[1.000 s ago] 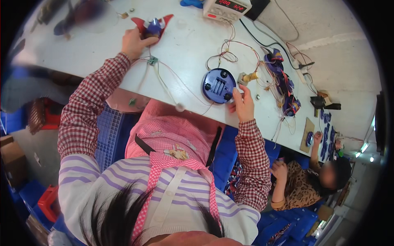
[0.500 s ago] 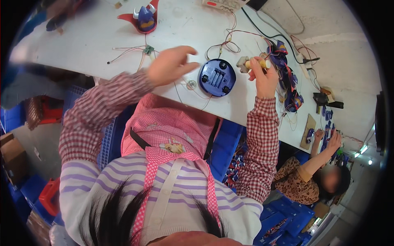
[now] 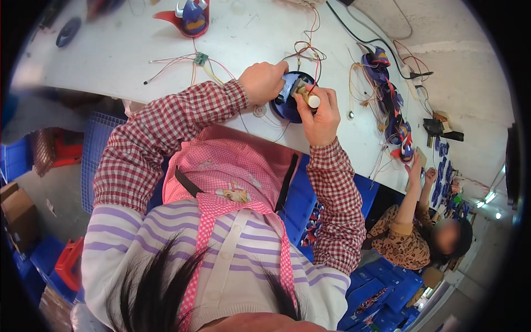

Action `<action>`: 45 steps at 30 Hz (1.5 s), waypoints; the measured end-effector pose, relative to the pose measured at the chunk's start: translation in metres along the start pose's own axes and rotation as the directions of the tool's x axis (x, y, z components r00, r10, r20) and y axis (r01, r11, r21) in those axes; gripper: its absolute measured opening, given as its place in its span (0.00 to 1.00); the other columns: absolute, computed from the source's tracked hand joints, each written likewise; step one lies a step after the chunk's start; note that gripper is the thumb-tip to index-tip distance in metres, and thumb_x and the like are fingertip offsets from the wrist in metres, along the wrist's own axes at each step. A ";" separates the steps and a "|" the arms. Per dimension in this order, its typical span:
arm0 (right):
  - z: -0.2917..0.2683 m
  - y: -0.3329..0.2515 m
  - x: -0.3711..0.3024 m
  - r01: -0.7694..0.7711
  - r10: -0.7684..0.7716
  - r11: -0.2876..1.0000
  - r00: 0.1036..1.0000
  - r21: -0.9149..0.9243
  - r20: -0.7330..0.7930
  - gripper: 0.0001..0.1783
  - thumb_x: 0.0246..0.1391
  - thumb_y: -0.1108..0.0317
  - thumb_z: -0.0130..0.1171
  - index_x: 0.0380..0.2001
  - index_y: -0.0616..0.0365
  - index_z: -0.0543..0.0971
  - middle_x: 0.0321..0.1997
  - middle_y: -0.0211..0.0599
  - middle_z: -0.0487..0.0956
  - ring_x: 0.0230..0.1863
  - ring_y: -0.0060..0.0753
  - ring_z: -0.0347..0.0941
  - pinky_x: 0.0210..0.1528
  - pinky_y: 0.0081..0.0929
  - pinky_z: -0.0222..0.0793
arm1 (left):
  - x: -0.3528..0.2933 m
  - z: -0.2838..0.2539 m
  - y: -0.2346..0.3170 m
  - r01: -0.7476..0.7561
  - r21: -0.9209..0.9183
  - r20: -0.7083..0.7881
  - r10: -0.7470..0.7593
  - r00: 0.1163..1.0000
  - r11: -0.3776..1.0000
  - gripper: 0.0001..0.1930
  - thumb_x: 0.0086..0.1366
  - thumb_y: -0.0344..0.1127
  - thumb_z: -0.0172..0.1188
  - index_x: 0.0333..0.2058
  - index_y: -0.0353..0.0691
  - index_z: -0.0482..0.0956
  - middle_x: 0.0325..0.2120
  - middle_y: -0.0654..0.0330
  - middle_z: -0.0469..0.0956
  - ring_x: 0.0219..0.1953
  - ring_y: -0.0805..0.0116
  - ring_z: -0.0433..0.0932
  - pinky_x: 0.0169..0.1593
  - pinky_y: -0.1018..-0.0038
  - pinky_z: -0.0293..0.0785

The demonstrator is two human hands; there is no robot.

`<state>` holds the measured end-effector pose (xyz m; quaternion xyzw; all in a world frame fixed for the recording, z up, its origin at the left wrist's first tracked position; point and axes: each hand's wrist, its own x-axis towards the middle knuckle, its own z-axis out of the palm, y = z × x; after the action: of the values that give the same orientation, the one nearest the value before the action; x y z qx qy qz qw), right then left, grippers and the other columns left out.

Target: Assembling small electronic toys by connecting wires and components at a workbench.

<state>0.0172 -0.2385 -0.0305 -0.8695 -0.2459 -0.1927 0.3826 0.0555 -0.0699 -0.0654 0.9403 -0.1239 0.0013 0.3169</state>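
The round dark blue plastic base [image 3: 286,110] lies in front of me, its battery compartment facing up. My left hand [image 3: 263,83] is closed at its upper left rim, with the fingertips against the edge. In my right hand [image 3: 319,115] I grip a small wired block with a pale yellow cylinder [image 3: 313,101], pressed over the compartment; my fingers hide part of it. Thin wires run from the base to a small round metal disc [image 3: 259,110] at its left. Farther left lies a green circuit board [image 3: 201,58] with several thin wires.
A purple horned figure with red wings [image 3: 193,17] stands at the back. Blue and red toy pieces [image 3: 378,74] line the right side, where a co-worker's hand [image 3: 414,169] reaches the nearest one. Tangled cables [image 3: 306,50] run behind the base. A dark round piece [image 3: 68,32] lies far left.
My left hand has moved right onto the base's rim. My right hand has brought the block left, from beside the base onto it. The co-worker's hand has reached the toy pieces.
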 end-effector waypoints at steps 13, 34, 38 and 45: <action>0.007 0.008 0.008 -0.078 0.086 0.996 0.981 -0.052 0.175 0.18 0.42 0.72 0.66 0.39 0.59 0.75 0.33 0.38 0.70 0.26 0.32 0.68 0.27 0.23 0.66 | -0.003 -0.007 0.000 0.050 -0.124 0.009 -0.050 0.999 0.991 0.10 0.58 0.33 0.51 0.38 0.37 0.72 0.25 0.50 0.77 0.28 0.52 0.77 0.32 0.65 0.73; 0.150 -0.082 0.043 0.001 -0.029 0.990 0.982 0.144 0.189 0.14 0.51 0.65 0.58 0.42 0.56 0.77 0.37 0.36 0.70 0.29 0.35 0.68 0.31 0.27 0.67 | -0.189 -0.109 -0.096 0.102 -0.161 -0.643 -0.182 0.744 0.982 0.12 0.57 0.25 0.56 0.41 0.33 0.73 0.32 0.59 0.69 0.31 0.70 0.68 0.35 0.80 0.67; 0.186 -0.077 0.051 0.020 -0.002 0.998 0.963 -0.064 0.269 0.12 0.51 0.62 0.58 0.37 0.56 0.79 0.35 0.36 0.71 0.30 0.35 0.70 0.34 0.27 0.69 | -0.242 -0.081 -0.113 0.198 -0.241 -0.571 -0.304 0.763 0.950 0.17 0.57 0.26 0.56 0.46 0.34 0.70 0.33 0.59 0.70 0.31 0.71 0.69 0.34 0.81 0.67; 0.186 -0.077 0.068 -0.103 0.096 0.995 0.898 -0.008 0.430 0.11 0.51 0.63 0.58 0.33 0.59 0.79 0.34 0.36 0.71 0.31 0.35 0.70 0.35 0.28 0.69 | -0.259 -0.043 -0.117 0.179 -0.732 -0.267 -0.518 0.812 0.658 0.20 0.62 0.29 0.55 0.53 0.34 0.66 0.36 0.58 0.72 0.33 0.73 0.72 0.36 0.82 0.70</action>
<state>0.0545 -0.0332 -0.0683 -0.8992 -0.2807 0.0252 0.3347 -0.1651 0.1058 -0.1218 0.7367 0.1508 0.1130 0.6495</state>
